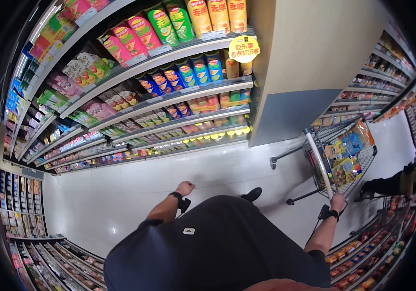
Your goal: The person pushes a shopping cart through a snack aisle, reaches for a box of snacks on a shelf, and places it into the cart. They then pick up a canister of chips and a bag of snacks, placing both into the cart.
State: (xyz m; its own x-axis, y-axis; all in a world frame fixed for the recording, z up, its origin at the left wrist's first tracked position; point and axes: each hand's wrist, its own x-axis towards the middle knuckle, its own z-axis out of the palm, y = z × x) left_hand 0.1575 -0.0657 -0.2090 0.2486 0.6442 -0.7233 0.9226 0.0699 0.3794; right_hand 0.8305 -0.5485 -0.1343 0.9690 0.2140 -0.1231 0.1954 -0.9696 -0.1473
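My right hand (337, 201) is wrapped round the near end of the handle (318, 160) of a wire shopping cart (370, 162). Inside the cart are a blue packet (353, 144), yellow packets (347, 169) and an orange-brown bag (363, 133) near its far end. My left hand (185, 188) hangs over the floor with its fingers curled in and nothing visible in them. A dark band with a small device sits on each wrist.
Snack shelves (154, 99) with tubes of chips and bags stand ahead and to the left. A wide beige pillar (310, 53) rises between them and the cart. White floor (222, 167) lies around me. At the right edge is a dark-clothed person (392, 186).
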